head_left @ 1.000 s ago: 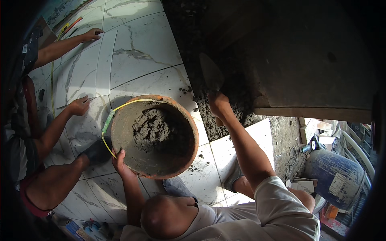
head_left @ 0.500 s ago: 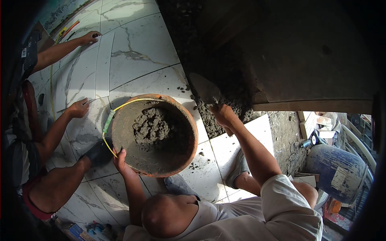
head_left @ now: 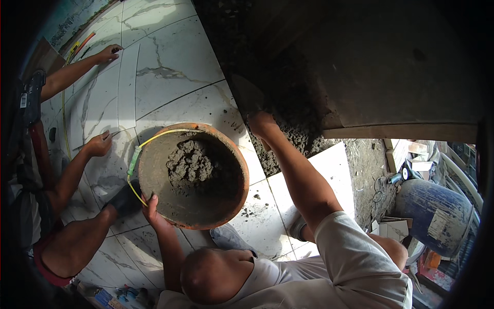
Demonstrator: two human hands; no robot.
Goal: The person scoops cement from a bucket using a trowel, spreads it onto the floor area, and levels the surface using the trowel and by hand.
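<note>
- Gripping the trowel [head_left: 248,93] by its handle, the person's right hand [head_left: 263,126] is closed, just past the bucket's right rim, over the dark loose bed [head_left: 296,141].
- Compared with half a second ago, that hand and the blade sit farther from the person and closer to the bucket's side of the bed, by the edge of the floor tiles [head_left: 170,59]. By my judgement, the work is now at that edge, not inside the bucket.
- The left hand [head_left: 155,210] still grips the near-left rim of the bucket [head_left: 154,177], beside one end of its yellow handle [head_left: 134,160].
- The bucket is over the floor tiles; whether its base sits flat cannot be told. Its lump of grey mortar [head_left: 189,162] looks unchanged.
- Left of the bucket, a co-worker's near hand [head_left: 99,144] and far hand [head_left: 109,54] are by a white tile piece [head_left: 100,110] and a narrow strip [head_left: 128,85]; whether they grip anything is unclear.
- Well right of the bucket lies a blue drum [head_left: 427,211].
</note>
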